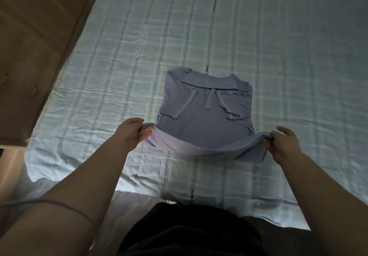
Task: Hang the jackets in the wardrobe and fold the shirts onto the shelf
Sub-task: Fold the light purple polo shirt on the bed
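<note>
A lilac-blue shirt lies on the bed with its sleeves folded in over the body and its collar at the far end. Its near hem is lifted off the cover and sags between my hands. My left hand pinches the hem's left corner. My right hand pinches the right corner, with the fingers partly spread above the cloth. No jacket is in view.
The bed is covered with a pale checked quilt that fills most of the view. A light wooden cabinet with round knobs stands close at the left, beside the bed's edge. My dark clothing shows at the bottom.
</note>
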